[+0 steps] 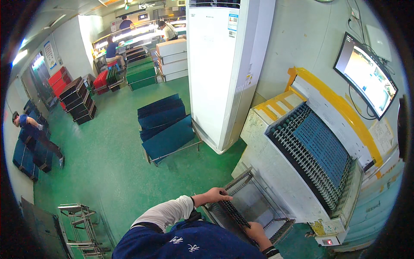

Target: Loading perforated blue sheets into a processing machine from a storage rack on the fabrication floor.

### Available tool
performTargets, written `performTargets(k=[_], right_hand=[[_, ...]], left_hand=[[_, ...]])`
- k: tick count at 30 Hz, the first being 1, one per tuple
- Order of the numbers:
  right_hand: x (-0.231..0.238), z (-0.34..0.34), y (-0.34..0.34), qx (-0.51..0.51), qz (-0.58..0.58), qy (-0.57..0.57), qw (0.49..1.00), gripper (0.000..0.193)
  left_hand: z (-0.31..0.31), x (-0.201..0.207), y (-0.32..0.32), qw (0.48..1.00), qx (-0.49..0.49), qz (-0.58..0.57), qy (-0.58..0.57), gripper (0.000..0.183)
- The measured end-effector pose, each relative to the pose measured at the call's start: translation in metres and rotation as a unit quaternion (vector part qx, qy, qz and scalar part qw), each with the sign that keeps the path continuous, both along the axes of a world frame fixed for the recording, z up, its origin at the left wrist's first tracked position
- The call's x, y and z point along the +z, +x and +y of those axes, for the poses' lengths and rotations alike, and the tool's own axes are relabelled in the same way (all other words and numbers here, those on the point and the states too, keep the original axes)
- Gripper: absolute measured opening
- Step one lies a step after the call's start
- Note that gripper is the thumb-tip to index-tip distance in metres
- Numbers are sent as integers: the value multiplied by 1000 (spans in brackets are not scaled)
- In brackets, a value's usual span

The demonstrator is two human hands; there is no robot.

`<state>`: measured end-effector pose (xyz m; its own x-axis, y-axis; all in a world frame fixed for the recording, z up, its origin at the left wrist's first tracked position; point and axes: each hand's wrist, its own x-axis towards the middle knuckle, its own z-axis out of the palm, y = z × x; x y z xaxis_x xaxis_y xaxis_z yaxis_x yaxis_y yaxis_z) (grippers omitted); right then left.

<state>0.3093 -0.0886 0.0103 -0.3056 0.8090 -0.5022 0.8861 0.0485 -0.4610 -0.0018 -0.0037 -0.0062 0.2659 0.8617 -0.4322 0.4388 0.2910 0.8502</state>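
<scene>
A dark, narrow-looking panel with rows of dots [235, 213] runs between my hands, above the near side of a metal slotted rack [271, 196]. My left hand [214, 195] is closed round its far end. My right hand [256, 232] grips its near end, with the fingers partly hidden. My body covers part of the rack. Beside the rack, a roller conveyor machine [282, 137] carries a blue panel with a fine grid pattern [321, 144] on its rollers.
A rack of dark blue panels [170, 136] stands ahead, by a tall white air conditioner [217, 73]. A metal step frame [79, 224] is at the lower left. A monitor [366, 75] hangs at right. A person [36, 129] bends over racks at far left; others work behind.
</scene>
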Motion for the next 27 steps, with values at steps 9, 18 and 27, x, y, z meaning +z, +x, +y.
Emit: performTargets(k=[9, 18, 27], right_hand=[[-4, 2, 3, 16, -19, -15, 1000, 34], [2, -1, 1, -5, 15, 10, 1000, 38], [-14, 0, 5, 9, 1, 17, 1000, 36]], left_hand=[[0, 5, 1, 1000, 6, -9, -4, 62], [0, 2, 1, 1000, 4, -10, 1, 61], [0, 5, 0, 1000, 2, -4, -6, 61]])
